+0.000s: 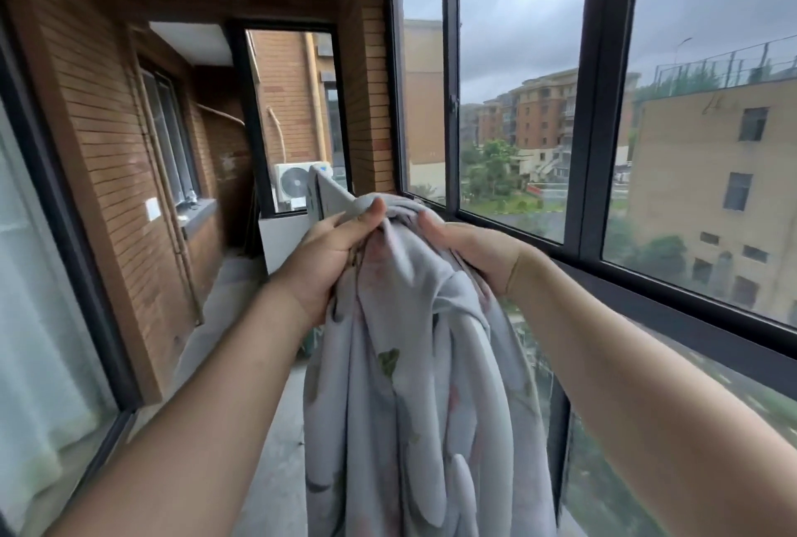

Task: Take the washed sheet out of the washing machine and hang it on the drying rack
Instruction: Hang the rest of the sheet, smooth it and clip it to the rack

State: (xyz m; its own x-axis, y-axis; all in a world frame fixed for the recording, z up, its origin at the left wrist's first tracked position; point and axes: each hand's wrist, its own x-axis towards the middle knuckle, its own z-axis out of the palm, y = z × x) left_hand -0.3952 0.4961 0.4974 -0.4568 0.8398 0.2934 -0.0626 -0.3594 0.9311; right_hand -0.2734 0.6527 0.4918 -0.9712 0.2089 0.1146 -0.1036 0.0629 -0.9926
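Enclosed balcony. Both hands raised at 12 o'clock: left hand (334, 249) & right hand (470, 251) each clench the bunched sheet (414, 385), which hangs down toward 6. No rack visible. Best: find an edge, spread wide before draping.

A narrow enclosed balcony under an overcast sky: dark-framed windows (604, 105) run along the side to the right of the hands, looking out on tan and brick apartment blocks (539, 113) and green trees. To the left of the hands, a brown brick wall (108, 139) holds a small window with a grey sill (196, 210). Beyond the hands, an air-conditioner unit (293, 185) sits outside the far window. Grey floor (224, 299) below.
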